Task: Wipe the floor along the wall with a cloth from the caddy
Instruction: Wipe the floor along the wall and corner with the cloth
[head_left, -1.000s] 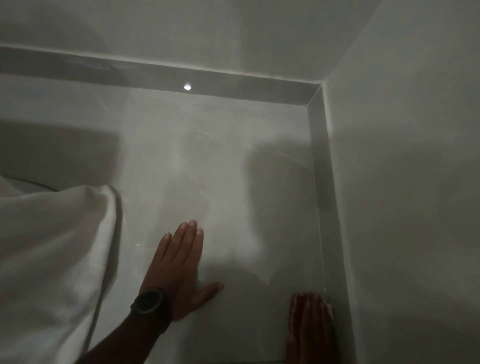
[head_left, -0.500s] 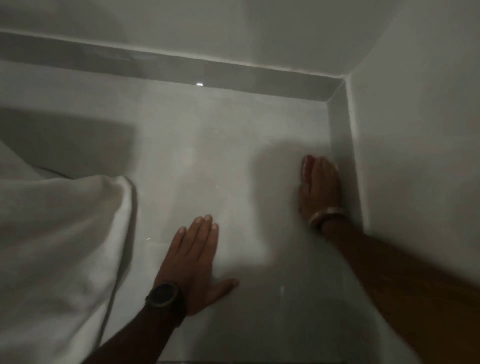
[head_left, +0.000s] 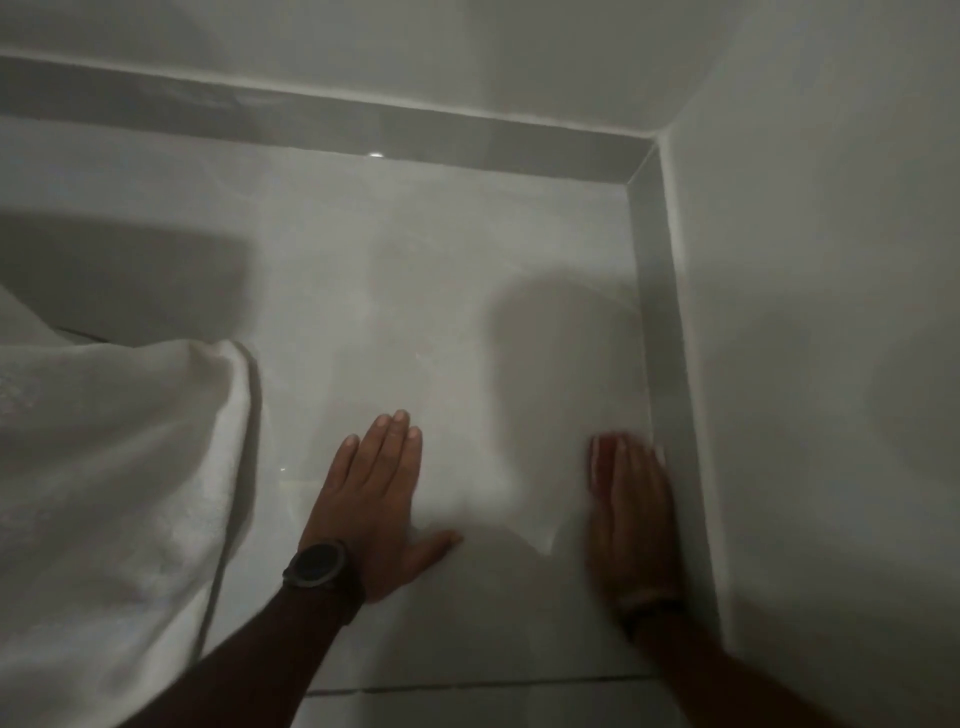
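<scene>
R hand (head_left: 631, 512) fingers (head_left: 618, 467) lie flat and close together, palm down, pressed on the floor (head_left: 441, 291) right beside the skirting strip (head_left: 670, 415) at the base of the R wall (head_left: 831, 364); the hand is motion-blurred. A pale sliver shows at its outer edge by the little finger, prob. the cloth (head_left: 660, 453), but it's mostly hidden under the palm, so can't tell how it's folded or how much is there. L hand (head_left: 376, 509) is flat too, fingers straight and nearly touching, thumb splayed out to the side, holding nothing, looks like a brace w/ weight on it; dark watch (head_left: 314, 564) at the wrist. White fabric (head_left: 114, 493) hangs or drapes at L, near the L hand but apart from it. Caddy not in view. To do this pass well, in my judgement: keep the R palm flat on the cloth so it doesn't slip out, run it tight against the skirting where grime collects, straight overlapping strokes up to the corner (head_left: 636, 182), L hand staying planted for balance and clear of the fabric.
</scene>
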